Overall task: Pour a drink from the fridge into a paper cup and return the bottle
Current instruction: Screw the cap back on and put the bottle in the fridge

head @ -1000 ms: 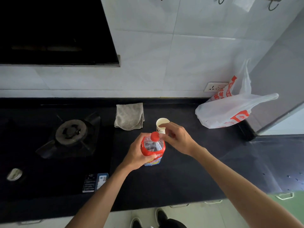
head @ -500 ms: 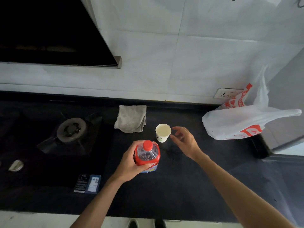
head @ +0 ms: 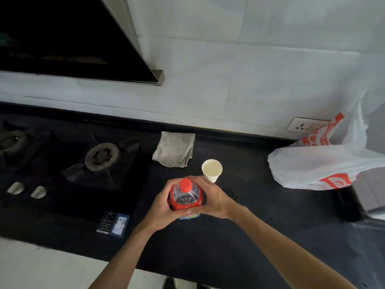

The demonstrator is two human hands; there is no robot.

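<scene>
Your left hand (head: 161,207) and right hand (head: 211,200) close around the bottle (head: 185,198) from opposite sides, fingers curled. Both bare forearms reach forward from below, converging at the wrists.

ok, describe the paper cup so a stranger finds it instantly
On the black countertop, right of the gas burner, a folded grey cloth lies by the wall. The paper cup stands upright just right of it: the only small, white, open-topped thing there.
</scene>
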